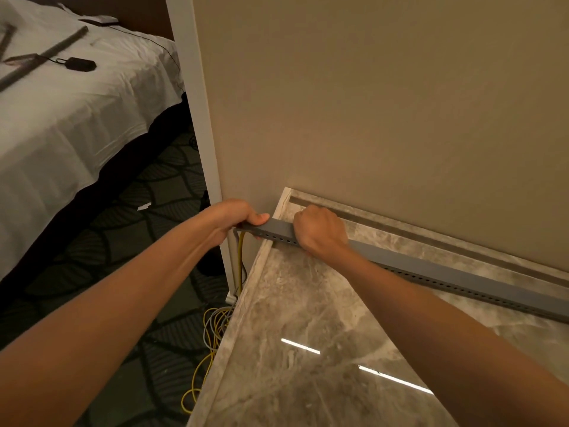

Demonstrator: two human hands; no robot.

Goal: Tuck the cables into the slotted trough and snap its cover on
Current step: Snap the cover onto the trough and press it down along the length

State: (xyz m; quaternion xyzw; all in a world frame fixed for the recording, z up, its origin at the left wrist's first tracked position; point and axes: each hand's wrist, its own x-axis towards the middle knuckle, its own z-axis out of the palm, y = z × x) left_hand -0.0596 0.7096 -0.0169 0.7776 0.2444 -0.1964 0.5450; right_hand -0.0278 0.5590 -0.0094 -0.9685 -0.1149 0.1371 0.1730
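Observation:
A long grey slotted trough (446, 272) lies along the back of a marble counter (308, 334), close to the wall, with its flat grey cover on top. My left hand (231, 218) grips the trough's left end, thumb on top, where it juts past the counter edge. My right hand (320, 231) is closed over the trough just to the right of that. Yellow and grey cables (215, 328) drop from the trough's left end down beside the counter and coil on the floor.
A beige wall (385, 103) rises right behind the trough. A white corner trim (203, 118) stands left of it. A bed with white sheets (77, 103) holds more grey trough pieces (46, 57) and a black device. Dark patterned carpet (138, 241) covers the floor.

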